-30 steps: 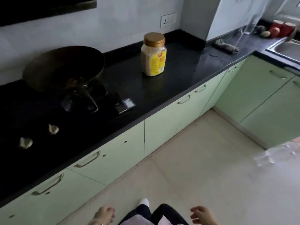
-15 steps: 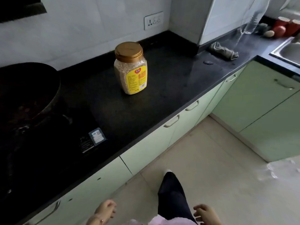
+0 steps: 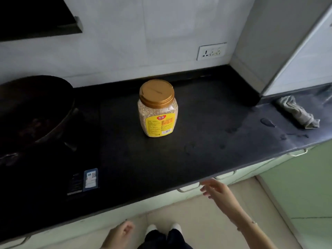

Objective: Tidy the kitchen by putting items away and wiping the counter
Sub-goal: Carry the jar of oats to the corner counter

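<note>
A dark pan (image 3: 34, 108) sits on the stove (image 3: 45, 168) at the left, a small label (image 3: 91, 179) stuck flat near the stove's front edge. A wall socket (image 3: 212, 51) is set in the pale wall behind, with pale green cabinet doors (image 3: 296, 186) and a beige tiled floor (image 3: 197, 218) below

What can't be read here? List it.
- Wok, head view: its contents are lost in shadow, and the left edge cuts it off.
- Jar label: print too small.
- Left hand: bottom edge crops it.
- Cloth: folded, so its underside is hidden.
</note>
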Available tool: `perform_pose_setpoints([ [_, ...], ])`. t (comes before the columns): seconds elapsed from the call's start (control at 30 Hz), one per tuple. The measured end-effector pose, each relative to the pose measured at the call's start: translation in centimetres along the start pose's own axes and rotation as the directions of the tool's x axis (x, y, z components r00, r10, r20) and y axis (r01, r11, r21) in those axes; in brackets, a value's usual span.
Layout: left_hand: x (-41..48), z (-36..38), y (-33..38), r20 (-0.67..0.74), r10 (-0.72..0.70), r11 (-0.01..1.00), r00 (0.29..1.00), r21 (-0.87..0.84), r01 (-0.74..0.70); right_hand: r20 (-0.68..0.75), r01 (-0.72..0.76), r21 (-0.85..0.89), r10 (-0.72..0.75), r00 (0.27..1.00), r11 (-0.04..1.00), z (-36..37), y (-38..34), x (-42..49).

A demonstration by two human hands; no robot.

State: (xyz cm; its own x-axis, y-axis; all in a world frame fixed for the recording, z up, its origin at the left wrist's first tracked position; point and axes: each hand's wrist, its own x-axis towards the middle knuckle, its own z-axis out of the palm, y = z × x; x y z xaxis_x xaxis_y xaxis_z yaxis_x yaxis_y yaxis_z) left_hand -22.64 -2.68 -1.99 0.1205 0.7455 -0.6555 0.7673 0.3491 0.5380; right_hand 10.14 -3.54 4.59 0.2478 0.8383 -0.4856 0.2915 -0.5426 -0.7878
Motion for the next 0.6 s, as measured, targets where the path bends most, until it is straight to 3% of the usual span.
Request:
perform_pose_setpoints([
  [0.13, 0.9, -3.8, 9.2, -0.168, 0.332, 0.937, 0.928, -0.056, -0.345, -0.029, 0.223, 0.033, -0.222, 0.975, 0.974, -1.6, -7.3, 4.5],
  [0.2, 2.4, -4.9, 11.8, -0.300, 0.461, 0.887, 0.835, 0.128, -0.444, -0.048, 0.319, 0.017, -0.318, 0.947, 0.948, -1.7, -10.5, 7.1],
  [0.27, 4.3, -6.1, 13.5, -0.359, 0.515, 0.850, 0.778, 0.330, -0.410, -0.044, 0.371, 0.001, -0.370, 0.928, 0.929, -1.6, -13.1, 9.5],
  [0.37, 6.9, -6.5, 13.9, -0.293, 0.479, 0.797, 0.828, 0.540, -0.270, 0.042, 0.417, -0.014, -0.416, 0.908, 0.909, -1.6, -16.0, 12.6],
  [0.47, 8.4, -6.2, 12.8, -0.262, 0.412, 0.773, 0.873, 0.608, -0.182, 0.155, 0.425, -0.022, -0.417, 0.896, 0.905, -1.3, -18.1, 15.5],
  [0.6, 9.4, -5.6, 10.7, -0.278, 0.426, 0.738, 0.861, 0.658, -0.153, 0.328, 0.435, 0.027, -0.419, 0.847, 0.900, -1.0, -20.6, 18.4],
])
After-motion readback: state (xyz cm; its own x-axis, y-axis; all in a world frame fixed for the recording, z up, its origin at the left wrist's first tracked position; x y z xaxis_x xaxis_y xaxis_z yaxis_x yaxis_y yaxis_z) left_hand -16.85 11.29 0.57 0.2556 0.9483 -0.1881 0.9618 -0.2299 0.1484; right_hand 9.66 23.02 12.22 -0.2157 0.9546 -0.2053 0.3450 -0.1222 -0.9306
